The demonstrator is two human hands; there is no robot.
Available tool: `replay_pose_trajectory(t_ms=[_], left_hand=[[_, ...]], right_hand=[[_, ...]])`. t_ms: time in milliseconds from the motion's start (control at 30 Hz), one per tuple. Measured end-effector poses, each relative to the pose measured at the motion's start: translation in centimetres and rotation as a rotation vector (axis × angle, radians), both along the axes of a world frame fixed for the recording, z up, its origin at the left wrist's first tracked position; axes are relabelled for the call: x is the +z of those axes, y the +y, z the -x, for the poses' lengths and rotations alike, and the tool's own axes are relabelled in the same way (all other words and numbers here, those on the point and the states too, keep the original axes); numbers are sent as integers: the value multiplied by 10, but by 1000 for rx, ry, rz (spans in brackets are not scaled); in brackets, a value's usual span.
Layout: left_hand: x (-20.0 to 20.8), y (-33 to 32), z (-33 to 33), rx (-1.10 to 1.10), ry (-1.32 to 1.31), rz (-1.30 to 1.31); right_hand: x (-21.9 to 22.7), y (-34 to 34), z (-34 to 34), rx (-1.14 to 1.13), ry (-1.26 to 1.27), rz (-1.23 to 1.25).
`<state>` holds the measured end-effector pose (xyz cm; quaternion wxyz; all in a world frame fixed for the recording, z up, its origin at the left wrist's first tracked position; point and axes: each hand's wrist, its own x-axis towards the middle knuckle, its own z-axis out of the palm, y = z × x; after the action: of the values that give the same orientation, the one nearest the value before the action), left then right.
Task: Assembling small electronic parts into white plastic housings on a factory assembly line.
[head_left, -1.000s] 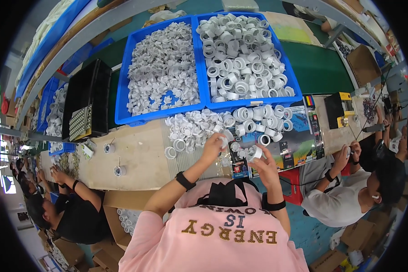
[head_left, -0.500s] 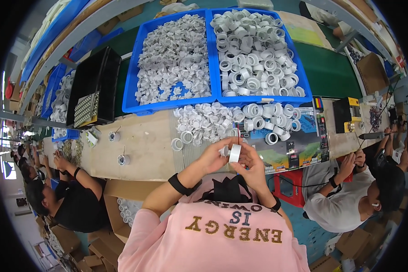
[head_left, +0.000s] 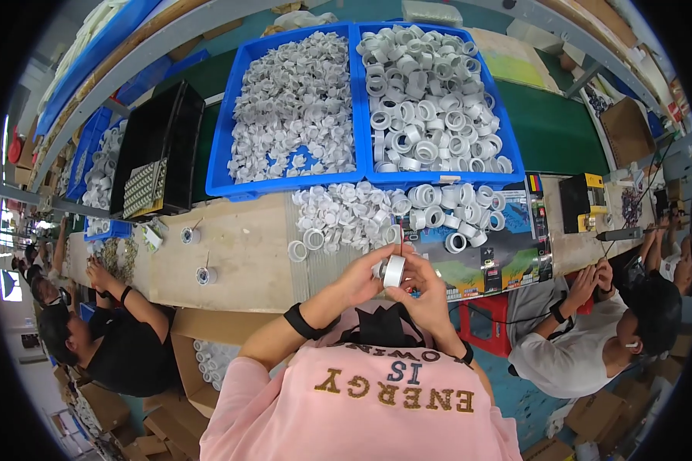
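Close to my body, at the table's near edge, both hands meet around a white plastic ring (head_left: 394, 271). My right hand (head_left: 426, 292) is closed on it, with the thumb below and the fingers behind. My left hand (head_left: 364, 278) pinches a small white plastic piece (head_left: 378, 269) against the ring's left side; its fingers partly hide it. Just beyond my hands lie a pile of small white flower-shaped pieces (head_left: 338, 209) and a group of loose white rings (head_left: 457, 211). A thin reddish stick (head_left: 400, 237) stands upright behind the held ring.
Two blue bins stand beyond: the left bin (head_left: 221, 138) holds small white pieces, the right bin (head_left: 515, 146) rings. Two small pots (head_left: 206, 275) sit on the left. A cardboard box (head_left: 188, 338) is beside me. People work at left (head_left: 115, 346) and right (head_left: 577, 338).
The small white piece has come closer to the ring and now sits against its side. Both hands are slightly lower in the picture, and the whole view has shifted a little.
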<state>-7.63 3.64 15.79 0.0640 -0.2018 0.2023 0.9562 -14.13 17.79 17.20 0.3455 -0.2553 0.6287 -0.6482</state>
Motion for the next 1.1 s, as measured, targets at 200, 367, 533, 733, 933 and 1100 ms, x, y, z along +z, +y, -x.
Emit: replay_pose_trajectory(t_ms=[200, 367, 533, 733, 933, 1100], left_hand=[[-10, 28, -3, 101, -162, 103], [7, 46, 4, 70, -57, 242], [-7, 47, 8, 254, -14, 333], [-17, 13, -33, 106, -68, 341], [-29, -6, -46, 279, -106, 396], [-39, 3, -37, 303, -81, 549]], right_hand=[[15, 11, -11, 2, 296, -189], [23, 27, -10, 1, 277, -128], [12, 18, -3, 133, 351, -110], [-14, -3, 11, 366, 482, -214], [-102, 36, 96, 179, 781, -889], [-170, 47, 147, 239, 1070, -961]])
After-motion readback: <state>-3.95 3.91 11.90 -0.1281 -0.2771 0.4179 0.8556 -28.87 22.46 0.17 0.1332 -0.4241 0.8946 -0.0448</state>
